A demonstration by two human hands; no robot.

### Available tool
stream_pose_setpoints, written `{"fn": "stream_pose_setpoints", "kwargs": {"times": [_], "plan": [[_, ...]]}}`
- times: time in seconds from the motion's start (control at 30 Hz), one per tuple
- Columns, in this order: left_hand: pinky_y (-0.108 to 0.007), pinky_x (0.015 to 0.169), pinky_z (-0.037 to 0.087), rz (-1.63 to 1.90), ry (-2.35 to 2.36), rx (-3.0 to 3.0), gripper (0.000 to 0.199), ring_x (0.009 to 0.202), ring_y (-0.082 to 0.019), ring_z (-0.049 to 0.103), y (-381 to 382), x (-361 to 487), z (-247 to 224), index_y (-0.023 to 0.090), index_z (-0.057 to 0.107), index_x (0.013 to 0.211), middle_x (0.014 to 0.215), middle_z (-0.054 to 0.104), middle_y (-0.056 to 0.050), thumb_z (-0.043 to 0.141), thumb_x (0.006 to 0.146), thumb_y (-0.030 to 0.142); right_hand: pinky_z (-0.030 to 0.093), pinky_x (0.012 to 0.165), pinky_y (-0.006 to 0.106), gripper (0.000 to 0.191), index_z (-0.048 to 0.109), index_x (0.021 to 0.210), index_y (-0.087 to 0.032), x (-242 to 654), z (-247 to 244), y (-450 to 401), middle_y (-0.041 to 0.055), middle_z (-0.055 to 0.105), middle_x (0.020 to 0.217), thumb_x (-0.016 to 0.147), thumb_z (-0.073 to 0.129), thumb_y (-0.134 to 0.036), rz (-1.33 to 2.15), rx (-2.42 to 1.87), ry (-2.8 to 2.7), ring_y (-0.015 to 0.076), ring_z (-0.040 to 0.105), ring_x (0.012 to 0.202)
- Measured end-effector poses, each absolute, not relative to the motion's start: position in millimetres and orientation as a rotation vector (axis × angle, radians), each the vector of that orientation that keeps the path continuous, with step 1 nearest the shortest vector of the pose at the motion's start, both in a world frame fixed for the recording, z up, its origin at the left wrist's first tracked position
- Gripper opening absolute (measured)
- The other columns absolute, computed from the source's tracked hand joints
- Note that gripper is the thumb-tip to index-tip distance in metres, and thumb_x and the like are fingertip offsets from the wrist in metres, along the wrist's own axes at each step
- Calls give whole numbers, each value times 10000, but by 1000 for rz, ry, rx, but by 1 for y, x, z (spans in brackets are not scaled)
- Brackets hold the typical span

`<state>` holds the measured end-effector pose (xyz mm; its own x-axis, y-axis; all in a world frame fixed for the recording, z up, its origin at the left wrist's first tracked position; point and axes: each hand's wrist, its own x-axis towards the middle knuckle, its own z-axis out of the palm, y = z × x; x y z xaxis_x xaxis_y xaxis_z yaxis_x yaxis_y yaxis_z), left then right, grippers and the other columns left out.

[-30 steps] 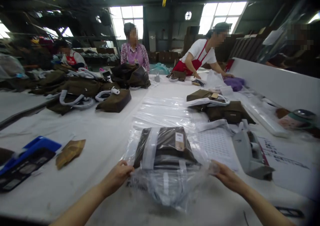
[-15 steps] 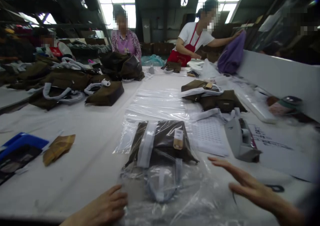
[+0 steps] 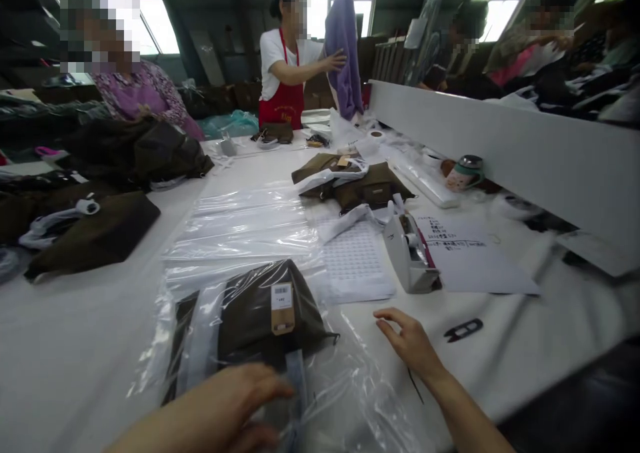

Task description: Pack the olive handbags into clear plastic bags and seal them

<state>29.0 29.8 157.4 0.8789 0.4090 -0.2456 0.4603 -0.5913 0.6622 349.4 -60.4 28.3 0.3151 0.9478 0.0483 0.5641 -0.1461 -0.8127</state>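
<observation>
Olive bag (image 3: 255, 316) enclosed in clear plastic (image 3: 350, 399), just beyond the left hand's (image 3: 230, 396) extended fingers, which are laid on the plastic, right hand (image 3: 407, 339) seen open, fingers curved, nothing gripped, snips (image 3: 463, 329) placed nearby on the desk (image 3: 85, 359)

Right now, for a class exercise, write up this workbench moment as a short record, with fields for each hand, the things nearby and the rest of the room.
Left hand: over a clear plastic bag holding an olive fabric bag
Right hand: open, beside the plastic, nearest the bag
Things: kraft-paper tag on the olive bag; black thread snips right of the right hand
Rest: white table; grey dispenser; printed paper sheet; co-worker in red apron holding up purple cloth
</observation>
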Motion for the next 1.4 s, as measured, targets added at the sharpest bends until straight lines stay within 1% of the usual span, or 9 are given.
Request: {"fn": "stream_pose_setpoints", "kwargs": {"times": [0.17,0.3,0.37,0.5,0.73,1.03,1.23,1.3,1.4], "plan": [[-261,920,405,-90,741,2383,303,1038,-164,569,118,188,135,198,580,1108,1118,632,-46,382,910,315,465,880,409,161,617,947,-205,338,0,-19,68,633,981,853,491,-241,357,-1724,-1472,226,561,972],[-414,904,407,-476,985,2374,391,1067,-289,548,161,242,75,114,582,1078,1101,618,-173,426,866,403,450,918,453,163,616,951,-186,347,-23,-12,88,609,1044,845,492,-176,181,-1745,-1620,243,532,1033],[-428,850,429,-614,963,2309,422,986,-313,579,171,244,55,107,625,973,1020,643,-182,508,800,473,444,924,458,157,619,923,-190,353,-30,-14,86,603,1061,849,483,-166,153,-1740,-1672,246,520,1057],[-303,760,451,-709,834,2174,375,825,-217,603,181,233,51,158,654,862,885,672,-72,580,726,500,434,915,441,122,613,910,-193,356,-27,-15,74,609,1023,856,504,-180,177,-1710,-1620,234,520,1033],[-214,620,435,-563,908,1996,322,715,-142,568,183,223,58,165,634,987,830,642,-18,584,721,341,447,739,337,43,601,838,-197,326,-3,2,26,614,819,847,574,-228,356,-1770,-1294,190,551,800],[-195,538,405,-405,973,1838,361,583,-108,513,163,221,51,193,604,1083,696,594,8,552,744,304,427,734,312,179,644,884,-202,302,-2,12,25,637,860,763,681,-328,430,-1975,-1121,200,567,802],[-199,560,426,-420,958,1773,544,612,-123,557,147,223,59,163,551,1131,721,630,1,593,701,493,378,641,277,102,601,735,-203,303,4,3,0,605,728,794,632,-280,376,-2011,-1125,164,545,674],[-212,610,446,-441,977,1821,531,676,-148,587,144,227,59,160,581,1090,743,649,-9,641,650,452,367,648,278,96,581,729,-198,302,7,0,0,600,718,797,625,-249,342,-2030,-1185,167,550,681],[-223,612,448,-460,1019,1887,340,703,-168,596,141,233,53,164,649,943,723,654,-17,619,629,290,361,652,281,89,575,748,-202,302,12,-4,3,604,721,820,602,-249,292,-2030,-1244,173,564,691]]}}
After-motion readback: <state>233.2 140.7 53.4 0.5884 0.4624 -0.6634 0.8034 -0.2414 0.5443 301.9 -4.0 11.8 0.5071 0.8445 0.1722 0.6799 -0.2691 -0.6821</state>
